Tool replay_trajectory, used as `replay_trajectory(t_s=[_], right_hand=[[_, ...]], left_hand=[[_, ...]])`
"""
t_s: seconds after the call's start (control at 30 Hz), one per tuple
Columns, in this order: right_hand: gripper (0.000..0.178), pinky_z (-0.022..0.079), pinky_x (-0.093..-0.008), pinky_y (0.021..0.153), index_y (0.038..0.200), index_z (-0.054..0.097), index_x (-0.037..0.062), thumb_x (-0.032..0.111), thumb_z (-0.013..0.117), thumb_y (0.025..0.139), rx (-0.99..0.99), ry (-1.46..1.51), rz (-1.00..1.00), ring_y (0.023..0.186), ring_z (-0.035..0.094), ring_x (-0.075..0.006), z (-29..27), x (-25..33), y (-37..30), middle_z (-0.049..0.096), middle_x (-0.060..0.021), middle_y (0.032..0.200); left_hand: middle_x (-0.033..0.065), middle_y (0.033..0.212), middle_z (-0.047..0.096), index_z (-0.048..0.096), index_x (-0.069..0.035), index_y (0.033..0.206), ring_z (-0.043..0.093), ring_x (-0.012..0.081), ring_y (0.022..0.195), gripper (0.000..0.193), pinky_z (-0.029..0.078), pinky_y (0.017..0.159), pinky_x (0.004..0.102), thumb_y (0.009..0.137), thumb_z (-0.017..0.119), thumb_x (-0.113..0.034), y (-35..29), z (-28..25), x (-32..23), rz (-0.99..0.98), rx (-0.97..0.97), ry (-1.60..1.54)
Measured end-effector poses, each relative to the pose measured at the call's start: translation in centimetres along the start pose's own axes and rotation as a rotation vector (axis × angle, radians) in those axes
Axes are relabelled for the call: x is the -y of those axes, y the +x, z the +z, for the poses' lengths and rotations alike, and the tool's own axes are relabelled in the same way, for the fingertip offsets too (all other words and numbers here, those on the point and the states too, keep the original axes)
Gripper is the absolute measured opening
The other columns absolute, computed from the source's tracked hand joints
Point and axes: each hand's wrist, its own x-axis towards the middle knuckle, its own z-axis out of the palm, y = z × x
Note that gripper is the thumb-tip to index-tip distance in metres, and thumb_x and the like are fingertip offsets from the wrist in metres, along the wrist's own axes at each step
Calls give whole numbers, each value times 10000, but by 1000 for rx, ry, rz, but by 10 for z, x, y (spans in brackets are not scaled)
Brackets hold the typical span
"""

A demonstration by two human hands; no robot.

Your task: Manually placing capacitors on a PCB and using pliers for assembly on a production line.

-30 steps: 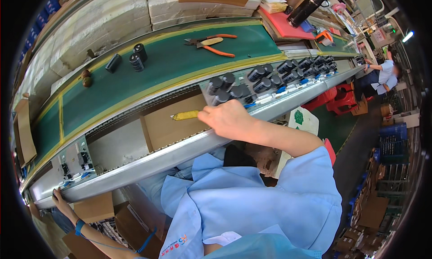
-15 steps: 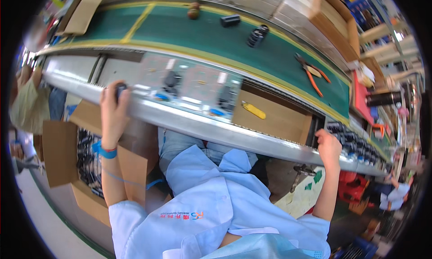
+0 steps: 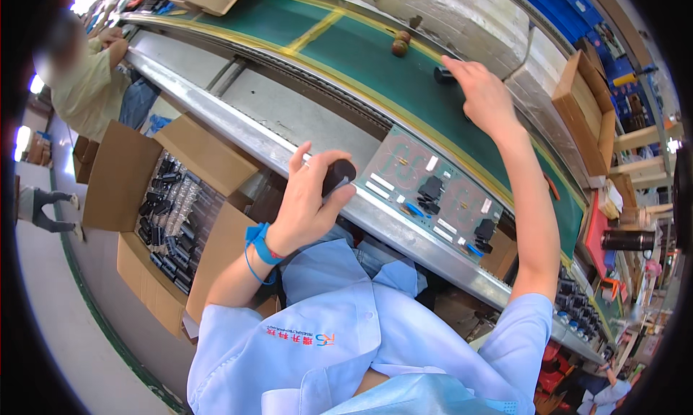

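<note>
My left hand (image 3: 307, 198) holds a black cylindrical capacitor (image 3: 341, 175) between thumb and fingers, above the near metal rail (image 3: 267, 144). Stretched across the conveyor, my right hand (image 3: 484, 97) has its fingers bent over another black capacitor (image 3: 443, 75) on the green belt (image 3: 375, 65); the far end of that capacitor is hidden under the fingers. Between my arms a circuit board (image 3: 411, 159) lies across the rails. It carries black parts, blue discs and white strips, and has round printed outlines.
An open cardboard box (image 3: 119, 177) of black capacitors stands at the left. Two small brown balls (image 3: 401, 43) sit at the belt's far edge. Orange-handled pliers (image 3: 552, 186) show past my right arm. A shallow carton (image 3: 585, 115) is at far right; another person (image 3: 94, 90) works far left.
My right hand has left the near rail at the right and reached over the belt to the capacitor. My left hand has lifted its capacitor off the rail. The view has turned; the board appears further right.
</note>
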Motion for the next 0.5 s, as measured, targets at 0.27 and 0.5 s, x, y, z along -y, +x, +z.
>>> replay_trajectory(t_s=[0.27, 0.5], right_hand=[[443, 494, -411, 802, 1144, 608, 131, -32, 620, 732, 123, 63, 38, 950, 580, -315, 28, -6, 14, 580, -125, 983], [84, 362, -192, 630, 883, 560, 37, 90, 621, 859, 52, 862, 464, 704, 476, -54, -63, 26, -38, 490, 22, 824]], left_hand=[[119, 1087, 581, 533, -89, 1180, 546, 312, 1016, 464, 445, 881, 385, 752, 712, -109, -28, -11, -16, -90, 67, -444], [92, 1077, 602, 539, -48, 1229, 598, 192, 910, 470, 489, 751, 284, 823, 728, -193, -14, 6, -24, 118, 233, -725]])
